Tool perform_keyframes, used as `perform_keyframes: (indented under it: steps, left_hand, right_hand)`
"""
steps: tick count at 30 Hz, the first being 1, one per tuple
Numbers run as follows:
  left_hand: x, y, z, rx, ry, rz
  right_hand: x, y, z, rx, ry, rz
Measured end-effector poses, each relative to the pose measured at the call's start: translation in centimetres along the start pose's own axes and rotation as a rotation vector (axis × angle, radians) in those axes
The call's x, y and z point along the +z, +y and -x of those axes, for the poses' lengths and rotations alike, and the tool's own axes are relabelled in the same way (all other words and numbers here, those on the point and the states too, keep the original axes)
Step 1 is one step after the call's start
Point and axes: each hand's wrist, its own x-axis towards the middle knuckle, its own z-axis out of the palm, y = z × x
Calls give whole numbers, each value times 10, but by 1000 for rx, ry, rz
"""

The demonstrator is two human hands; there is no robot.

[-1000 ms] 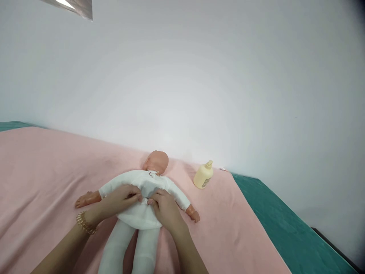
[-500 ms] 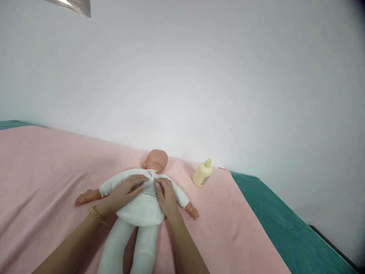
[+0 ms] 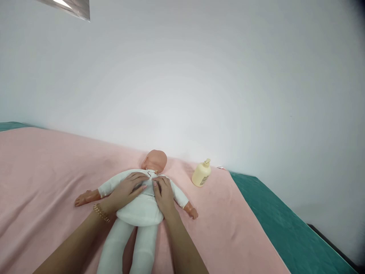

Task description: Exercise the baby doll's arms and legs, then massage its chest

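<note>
A baby doll [image 3: 141, 211] with a white cloth body lies face down, its bald head [image 3: 156, 160] toward the wall and its arms spread out. Flat on the left side of its upper back rests my left hand [image 3: 125, 190], fingers stretched and a gold bracelet [image 3: 100, 212] at the wrist. My right hand [image 3: 164, 196] lies on the right side of the upper back, fingers extended. Between the hands shows a greyish panel [image 3: 148, 189] on the doll's back. Neither hand grips anything.
A pale yellow pump bottle [image 3: 201, 173] stands right of the doll near the wall [image 3: 182, 76]. Beneath everything spreads a pink cloth [image 3: 234, 220], with a green surface [image 3: 279, 213] showing past its right edge. A dark edge [image 3: 330, 245] runs at lower right.
My left hand has shifted very slightly over the doll's back, and the bracelet sits a little farther right. The view has moved a touch; the doll and bottle stay in place.
</note>
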Motion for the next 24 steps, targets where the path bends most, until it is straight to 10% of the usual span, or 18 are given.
perform_keyframes:
  steps: [24]
  left_hand:
    - [14,-10,0,-34,63,13]
  right_hand:
    - [3,2,2,7,-134,78]
